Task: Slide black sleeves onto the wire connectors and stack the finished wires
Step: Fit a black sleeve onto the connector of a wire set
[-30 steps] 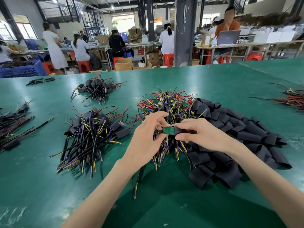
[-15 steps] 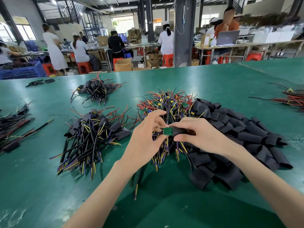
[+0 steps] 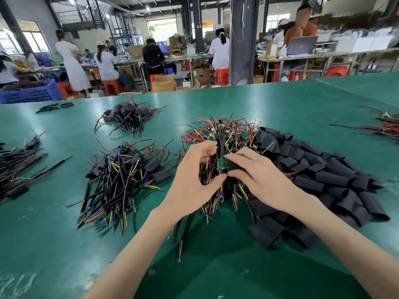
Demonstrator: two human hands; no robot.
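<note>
Over the middle of the green table (image 3: 216, 266), my right hand (image 3: 259, 178) pinches a black sleeve (image 3: 234, 166) between thumb and fingers, its mouth against a small green board (image 3: 221, 164) whose far end is hidden inside. My left hand (image 3: 192, 182) curves thumb and forefinger in a C beside the board. Its other fingers are behind the palm, so I cannot tell whether they clasp the wire (its tail (image 3: 179, 249) shows below my wrist). Behind my hands lies the bare wire heap (image 3: 226, 132), partly covered by them. To the right are loose sleeves (image 3: 323, 178), and to the left is the finished stack (image 3: 125, 171).
</note>
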